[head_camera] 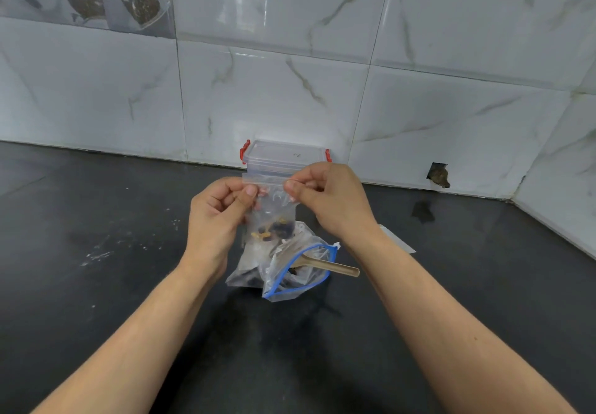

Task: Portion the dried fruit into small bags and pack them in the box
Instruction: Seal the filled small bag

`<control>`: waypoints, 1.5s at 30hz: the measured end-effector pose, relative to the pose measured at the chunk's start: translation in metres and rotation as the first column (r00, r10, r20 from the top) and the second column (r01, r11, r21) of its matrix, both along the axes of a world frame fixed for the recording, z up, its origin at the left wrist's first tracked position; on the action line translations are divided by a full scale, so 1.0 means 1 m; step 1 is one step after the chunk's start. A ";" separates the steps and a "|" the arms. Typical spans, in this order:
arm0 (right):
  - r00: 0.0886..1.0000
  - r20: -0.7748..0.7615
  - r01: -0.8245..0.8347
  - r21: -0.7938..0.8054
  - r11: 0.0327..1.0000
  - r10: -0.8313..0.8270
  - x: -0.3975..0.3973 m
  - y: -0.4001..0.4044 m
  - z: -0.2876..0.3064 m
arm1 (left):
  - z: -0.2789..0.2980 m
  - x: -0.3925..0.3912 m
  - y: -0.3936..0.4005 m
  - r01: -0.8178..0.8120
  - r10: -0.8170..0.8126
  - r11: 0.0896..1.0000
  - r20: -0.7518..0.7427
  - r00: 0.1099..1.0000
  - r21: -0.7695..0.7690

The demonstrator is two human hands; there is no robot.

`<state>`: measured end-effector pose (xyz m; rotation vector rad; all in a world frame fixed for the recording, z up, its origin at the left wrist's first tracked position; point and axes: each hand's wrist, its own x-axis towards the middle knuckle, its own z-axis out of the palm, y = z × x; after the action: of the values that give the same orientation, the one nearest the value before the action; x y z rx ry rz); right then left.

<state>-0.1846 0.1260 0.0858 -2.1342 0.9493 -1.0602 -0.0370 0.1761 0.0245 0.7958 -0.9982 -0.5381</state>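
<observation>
A small clear zip bag (274,210) with dark and yellow dried fruit (272,229) at its bottom hangs upright just before the closed clear red-latched box (285,157), above the slumped blue-zipped large bag (290,268).

Small bag (274,207) held up above the counter (96,284), centre, dried fruit (272,229) at its bottom. Left hand (219,217) on its top left corner, right hand (332,200) on the top right. Below it: large bag (287,268) lying on counter, scoop (335,268) in its mouth, handle sticking out right. Box (285,159) behind, against the wall (322,75).
</observation>
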 end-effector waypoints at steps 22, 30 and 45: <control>0.992 0.012 -0.125 0.238 0.963 0.125 -0.004 -0.019 -0.017 | 0.004 0.008 -0.015 -0.080 0.083 0.995 -0.048 0.995 0.063; 0.994 0.108 -0.030 0.378 0.925 -0.012 0.019 -0.059 0.005 | 0.030 0.047 -0.056 -0.033 -0.007 0.935 0.111 0.994 0.353; 0.987 -0.155 0.073 0.649 0.758 0.038 0.063 -0.152 -0.031 | -0.027 0.075 -0.143 -0.165 0.137 0.823 0.093 0.986 0.544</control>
<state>-0.1212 -0.0258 0.0550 -1.6227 1.2017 -0.4481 0.0382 0.0330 -0.0027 1.4009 -0.8173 -0.6827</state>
